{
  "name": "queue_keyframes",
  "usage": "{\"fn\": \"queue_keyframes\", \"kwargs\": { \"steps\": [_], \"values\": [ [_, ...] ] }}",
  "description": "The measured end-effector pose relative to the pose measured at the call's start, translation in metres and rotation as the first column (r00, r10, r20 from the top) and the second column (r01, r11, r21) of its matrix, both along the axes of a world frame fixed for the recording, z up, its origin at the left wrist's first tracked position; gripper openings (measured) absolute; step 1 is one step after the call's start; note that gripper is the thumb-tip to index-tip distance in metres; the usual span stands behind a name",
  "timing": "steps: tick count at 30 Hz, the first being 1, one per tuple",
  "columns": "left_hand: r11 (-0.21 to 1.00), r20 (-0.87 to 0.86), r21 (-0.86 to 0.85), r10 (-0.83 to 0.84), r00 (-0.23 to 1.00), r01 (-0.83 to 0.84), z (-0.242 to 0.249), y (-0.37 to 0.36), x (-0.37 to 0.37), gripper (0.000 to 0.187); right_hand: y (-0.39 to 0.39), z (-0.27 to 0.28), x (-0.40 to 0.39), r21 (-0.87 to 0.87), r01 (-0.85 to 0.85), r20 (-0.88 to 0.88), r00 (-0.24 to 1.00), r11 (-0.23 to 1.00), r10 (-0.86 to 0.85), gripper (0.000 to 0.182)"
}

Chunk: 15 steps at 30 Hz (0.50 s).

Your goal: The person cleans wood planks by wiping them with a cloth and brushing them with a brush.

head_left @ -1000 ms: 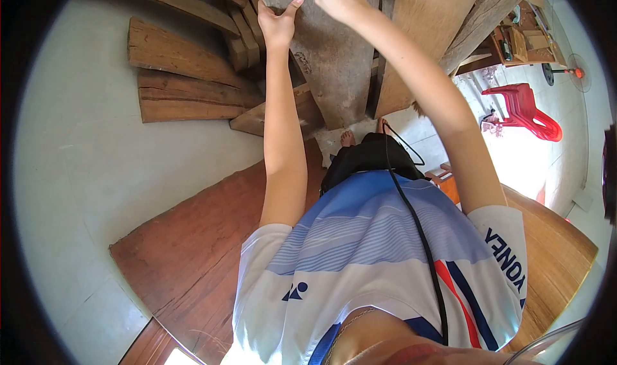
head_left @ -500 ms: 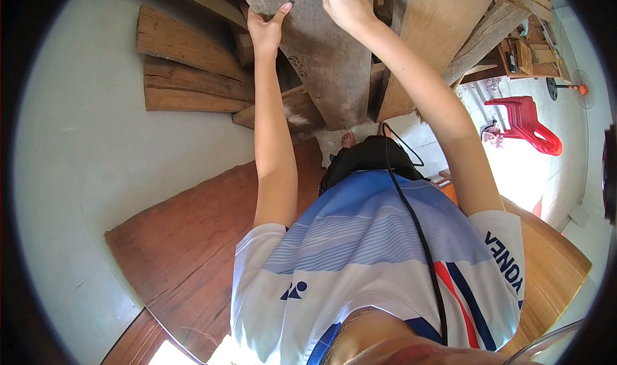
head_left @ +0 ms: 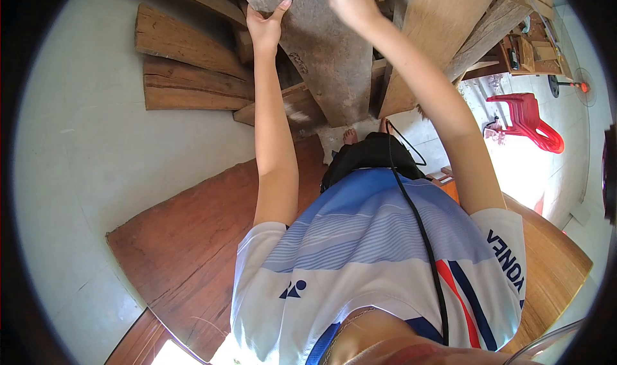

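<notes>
An upright grey-brown wooden plank (head_left: 329,63) leans before me, its lower end near my feet and dark writing on its face. My left hand (head_left: 265,31) is closed round the plank's upper left edge, thumb on the front face. Over the plank's upper right part is my right hand (head_left: 352,5), blurred and partly cut off by the top of the view. Its fingers look closed, with a small pale-blue bit showing at their tip; what that is I cannot make out.
More boards (head_left: 193,40) stick out at left, and a lighter wide board (head_left: 443,31) leans at right. A reddish wooden slab (head_left: 212,230) lies behind my left side. Red plastic chairs (head_left: 524,117), a fan (head_left: 581,87) and a cluttered table (head_left: 514,68) stand to the right. A black cable (head_left: 411,217) hangs down my shirt.
My right hand has shifted slightly to the right across the plank and is now more blurred. The left hand keeps its hold on the edge, and the plank has hardly moved.
</notes>
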<state>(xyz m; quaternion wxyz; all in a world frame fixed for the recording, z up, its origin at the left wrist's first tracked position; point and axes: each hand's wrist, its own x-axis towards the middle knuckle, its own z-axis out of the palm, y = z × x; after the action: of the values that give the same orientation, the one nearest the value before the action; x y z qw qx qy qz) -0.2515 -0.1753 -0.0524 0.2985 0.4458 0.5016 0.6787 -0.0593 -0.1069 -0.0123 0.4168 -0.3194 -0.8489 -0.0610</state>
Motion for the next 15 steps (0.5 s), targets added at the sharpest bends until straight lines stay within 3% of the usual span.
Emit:
{"fn": "queue_keyframes", "kwargs": {
  "steps": [1, 3, 6, 7, 9, 12, 15],
  "values": [
    [1.000, 0.015, 0.006, -0.004, 1.000, 0.004, 0.002, 0.000, 0.001, 0.048, -0.012, -0.004, -0.010, 0.014, -0.080, 0.015, 0.997, 0.997, 0.080, 0.030],
    [1.000, 0.021, 0.022, -0.005, 1.000, 0.005, 0.003, 0.000, 0.003, 0.048, -0.023, 0.006, -0.014, -0.115, -0.242, -0.075, 0.969, 0.963, 0.235, 0.033],
    [1.000, -0.026, -0.025, 0.018, 0.999, -0.019, -0.001, 0.003, -0.002, 0.047, -0.024, 0.027, -0.019, -0.125, -0.396, -0.386, 0.864, 0.910, 0.324, 0.039],
    [1.000, -0.019, -0.024, 0.018, 1.000, -0.018, -0.005, 0.002, -0.004, 0.047, -0.026, 0.034, -0.022, -0.111, -0.373, -0.429, 0.854, 0.921, 0.294, 0.043],
    [1.000, -0.004, -0.013, 0.014, 1.000, -0.014, -0.003, 0.001, -0.002, 0.046, -0.025, 0.028, -0.018, -0.163, -0.294, -0.222, 0.941, 0.942, 0.256, 0.050],
    [0.997, 0.036, 0.080, -0.024, 0.999, 0.021, -0.004, 0.005, 0.001, 0.045, -0.038, 0.009, -0.015, -0.066, -0.176, 0.078, 0.980, 0.982, 0.181, 0.062],
    [0.998, 0.004, 0.057, -0.007, 1.000, 0.007, 0.002, 0.002, 0.003, 0.044, -0.029, -0.006, -0.013, -0.076, -0.190, 0.121, 0.973, 0.979, 0.198, 0.071]
  ]
}}
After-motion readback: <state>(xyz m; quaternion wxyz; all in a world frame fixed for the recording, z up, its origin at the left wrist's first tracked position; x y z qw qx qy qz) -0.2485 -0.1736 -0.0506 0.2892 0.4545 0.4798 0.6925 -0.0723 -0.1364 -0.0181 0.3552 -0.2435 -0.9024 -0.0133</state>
